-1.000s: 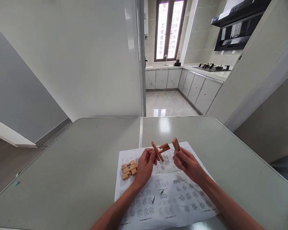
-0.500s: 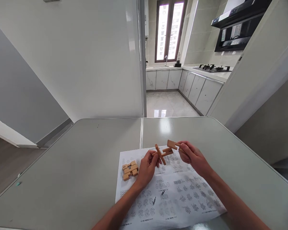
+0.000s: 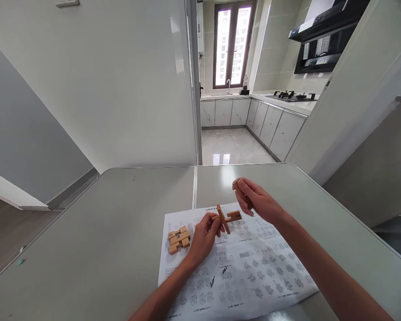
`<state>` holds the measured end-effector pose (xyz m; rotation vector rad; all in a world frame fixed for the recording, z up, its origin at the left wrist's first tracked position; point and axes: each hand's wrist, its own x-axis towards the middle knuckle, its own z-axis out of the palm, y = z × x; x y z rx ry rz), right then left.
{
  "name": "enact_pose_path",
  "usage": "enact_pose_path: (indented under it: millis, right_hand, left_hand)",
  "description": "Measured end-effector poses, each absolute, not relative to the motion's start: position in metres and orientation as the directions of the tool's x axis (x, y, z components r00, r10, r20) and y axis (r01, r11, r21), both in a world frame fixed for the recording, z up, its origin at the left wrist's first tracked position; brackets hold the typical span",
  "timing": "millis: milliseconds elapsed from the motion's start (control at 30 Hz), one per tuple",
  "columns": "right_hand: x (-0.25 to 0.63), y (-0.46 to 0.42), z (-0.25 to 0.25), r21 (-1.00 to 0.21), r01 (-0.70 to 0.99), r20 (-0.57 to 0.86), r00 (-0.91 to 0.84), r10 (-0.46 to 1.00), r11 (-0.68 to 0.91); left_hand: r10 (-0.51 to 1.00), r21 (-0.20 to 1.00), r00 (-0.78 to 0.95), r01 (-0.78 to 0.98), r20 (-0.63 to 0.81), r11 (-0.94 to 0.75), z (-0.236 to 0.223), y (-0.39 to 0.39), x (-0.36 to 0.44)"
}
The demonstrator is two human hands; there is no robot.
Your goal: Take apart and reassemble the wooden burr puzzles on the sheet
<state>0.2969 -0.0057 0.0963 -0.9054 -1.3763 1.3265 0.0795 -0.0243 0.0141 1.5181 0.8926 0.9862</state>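
Pinching the crossed blocks (image 3: 223,219) between closed fingertips above the paper's (image 3: 235,252) far part, the left hand (image 3: 205,234) seems mid-assembly, while the right hand (image 3: 259,200), fingers curled round a loose block (image 3: 235,183) farther right, probably must align it with them.

We were in what looked like a home, facing a kitchen (image 3: 232,145) with cabinets (image 3: 271,126), tap (image 3: 228,84), hob (image 3: 292,96) and range hood (image 3: 316,26).

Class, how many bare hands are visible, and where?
2: the bare left hand, over the white printed paper, pinching crossed brown wooden pieces; the bare right hand, higher and farther right, holding a partly covered brown wooden block.
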Motion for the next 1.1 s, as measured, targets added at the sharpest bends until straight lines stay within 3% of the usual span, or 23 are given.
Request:
enact_pose_path:
  millis: [167, 300, 467, 1100]
  right_hand:
    - [0.295, 0.001, 0.115, -0.990, -0.002, 0.130, -0.365, 0.922, 0.139]
    - [0.297, 0.005, 0.126, -0.951, 0.204, 0.101, -0.506, 0.857, 0.233]
    - [0.299, 0.012, 0.131, -0.875, 0.411, 0.021, -0.494, 0.869, 0.254]
    - [0.298, 0.034, 0.089, -0.952, 0.275, -0.067, -0.617, 0.785, 0.136]
  left_hand:
    - [0.911, 0.987, 0.394, 0.052, 0.122, -0.155, 0.012, -0.025, 0.079]
    - [0.911, 0.985, 0.393, 0.059, 0.127, -0.163, 0.013, -0.025, 0.078]
    - [0.902, 0.979, 0.411, 0.090, 0.132, -0.184, 0.016, -0.026, 0.077]
    - [0.886, 0.973, 0.447, 0.122, 0.121, -0.195, 0.018, -0.029, 0.078]
